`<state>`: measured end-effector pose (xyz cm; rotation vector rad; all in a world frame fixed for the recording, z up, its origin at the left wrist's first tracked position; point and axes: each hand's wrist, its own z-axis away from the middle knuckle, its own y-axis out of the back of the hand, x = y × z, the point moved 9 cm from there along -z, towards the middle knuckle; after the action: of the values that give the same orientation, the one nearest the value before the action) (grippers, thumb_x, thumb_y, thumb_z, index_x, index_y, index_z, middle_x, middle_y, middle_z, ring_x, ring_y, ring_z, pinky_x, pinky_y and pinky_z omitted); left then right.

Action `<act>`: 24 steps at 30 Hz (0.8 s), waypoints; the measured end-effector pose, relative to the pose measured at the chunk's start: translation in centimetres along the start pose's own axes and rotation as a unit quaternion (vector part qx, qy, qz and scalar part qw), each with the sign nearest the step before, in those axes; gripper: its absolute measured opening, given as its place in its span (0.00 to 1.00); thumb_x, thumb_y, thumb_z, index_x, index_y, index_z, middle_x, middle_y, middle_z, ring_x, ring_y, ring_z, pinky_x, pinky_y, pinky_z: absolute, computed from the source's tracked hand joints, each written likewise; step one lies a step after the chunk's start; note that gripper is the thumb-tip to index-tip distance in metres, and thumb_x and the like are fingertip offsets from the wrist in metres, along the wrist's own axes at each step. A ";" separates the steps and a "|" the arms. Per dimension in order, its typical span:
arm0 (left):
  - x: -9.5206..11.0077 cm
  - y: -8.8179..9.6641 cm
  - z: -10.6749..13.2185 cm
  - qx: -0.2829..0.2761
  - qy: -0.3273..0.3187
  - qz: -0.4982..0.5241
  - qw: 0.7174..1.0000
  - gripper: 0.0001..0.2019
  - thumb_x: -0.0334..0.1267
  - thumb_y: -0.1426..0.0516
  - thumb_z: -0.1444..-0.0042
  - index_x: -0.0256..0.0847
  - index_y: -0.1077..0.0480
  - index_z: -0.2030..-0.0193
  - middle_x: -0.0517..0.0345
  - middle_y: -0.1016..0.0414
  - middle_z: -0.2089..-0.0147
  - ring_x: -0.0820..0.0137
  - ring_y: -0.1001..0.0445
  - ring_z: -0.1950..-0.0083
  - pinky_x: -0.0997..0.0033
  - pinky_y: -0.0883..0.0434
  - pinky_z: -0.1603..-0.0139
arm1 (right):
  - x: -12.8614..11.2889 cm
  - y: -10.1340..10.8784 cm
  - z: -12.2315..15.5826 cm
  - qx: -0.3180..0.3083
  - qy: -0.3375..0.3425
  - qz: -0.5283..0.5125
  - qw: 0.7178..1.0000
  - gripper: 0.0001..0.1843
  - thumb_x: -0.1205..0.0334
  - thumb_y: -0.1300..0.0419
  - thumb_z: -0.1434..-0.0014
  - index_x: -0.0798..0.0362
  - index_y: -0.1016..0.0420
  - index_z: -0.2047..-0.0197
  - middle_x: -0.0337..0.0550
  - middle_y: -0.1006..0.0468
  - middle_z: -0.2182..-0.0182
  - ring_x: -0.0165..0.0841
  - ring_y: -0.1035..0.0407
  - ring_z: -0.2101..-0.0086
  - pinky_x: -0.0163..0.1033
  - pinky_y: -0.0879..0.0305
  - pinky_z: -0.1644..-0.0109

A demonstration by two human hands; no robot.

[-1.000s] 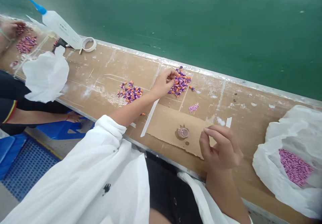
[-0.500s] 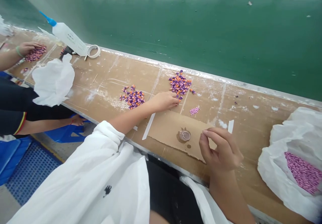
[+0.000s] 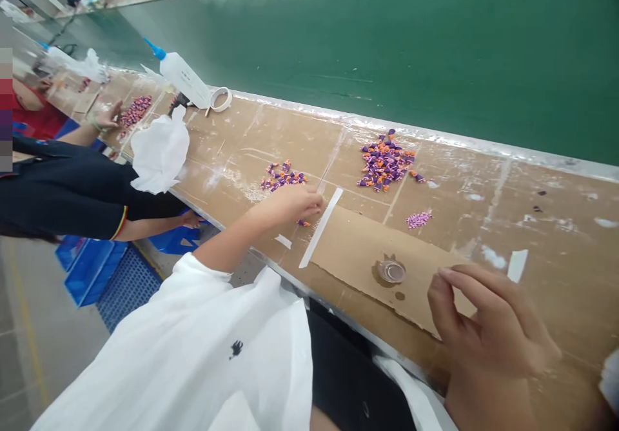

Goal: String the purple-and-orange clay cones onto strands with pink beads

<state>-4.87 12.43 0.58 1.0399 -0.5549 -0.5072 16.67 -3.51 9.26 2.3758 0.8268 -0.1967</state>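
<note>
The left hand [image 3: 289,202] rests on the brown worktop [image 3: 556,237] with its fingers bunched together; whether they pinch anything cannot be told. Its fingertips lie just beside a white tape strip [image 3: 321,227], with one loose purple-and-orange piece [image 3: 304,222] right below them and a small pile of such pieces [image 3: 283,175] just behind. The right hand [image 3: 483,331] hovers over the near corner of a cardboard sheet [image 3: 353,247], fingers loosely curled and thumb slightly apart from forefinger. A small round cap [image 3: 391,271] sits on the sheet. Farther back lie a larger pile [image 3: 387,160], a lilac heap [image 3: 418,219], a glue bottle [image 3: 182,77] and a tape roll [image 3: 221,99].
</note>
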 end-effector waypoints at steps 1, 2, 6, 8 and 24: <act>0.0 -0.4 0.9 -0.013 -0.002 -0.006 1.000 0.10 0.39 0.44 0.30 0.39 0.23 0.56 0.54 0.23 0.57 0.68 0.24 0.57 0.72 0.37 0.62 | 0.0 -0.1 0.0 -0.002 0.001 0.000 1.000 0.16 0.80 0.31 0.47 0.49 0.25 0.64 0.37 0.23 0.70 0.30 0.28 0.73 0.38 0.27 0.67; 0.0 -0.8 1.6 -0.020 -0.004 -0.012 1.000 0.09 0.39 0.43 0.31 0.39 0.23 0.56 0.54 0.23 0.57 0.69 0.24 0.56 0.73 0.38 0.62 | 0.0 -0.2 0.1 -0.003 0.002 0.000 1.000 0.16 0.80 0.31 0.47 0.49 0.25 0.64 0.37 0.23 0.71 0.30 0.28 0.73 0.38 0.27 0.68; 0.1 -2.3 2.6 -0.016 -0.012 -0.023 1.000 0.05 0.36 0.40 0.34 0.38 0.24 0.58 0.54 0.24 0.58 0.69 0.25 0.55 0.73 0.38 0.63 | 0.2 -0.6 0.2 -0.007 0.000 -0.009 1.000 0.17 0.81 0.31 0.48 0.49 0.25 0.65 0.37 0.24 0.71 0.30 0.29 0.74 0.38 0.29 0.70; 0.1 -2.8 2.5 -0.004 -0.014 -0.021 1.000 0.06 0.35 0.42 0.33 0.37 0.25 0.60 0.54 0.25 0.59 0.69 0.26 0.57 0.73 0.39 0.64 | 0.3 -0.8 0.2 -0.008 0.000 -0.008 1.000 0.17 0.81 0.31 0.47 0.48 0.25 0.64 0.37 0.23 0.71 0.31 0.28 0.73 0.38 0.29 0.70; 7.2 1.0 -2.4 0.107 -0.108 0.733 0.663 0.24 0.56 0.29 0.51 0.38 0.32 0.69 0.61 0.31 0.69 0.79 0.35 0.71 0.77 0.39 0.72 | 6.9 -3.6 3.0 -0.058 -0.143 0.058 0.986 0.05 0.67 0.37 0.36 0.46 0.24 0.60 0.37 0.22 0.71 0.30 0.29 0.74 0.39 0.29 0.66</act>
<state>2.20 9.86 1.84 0.4403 -1.4662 0.9305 20.20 0.50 2.83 2.2107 0.5468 -0.4183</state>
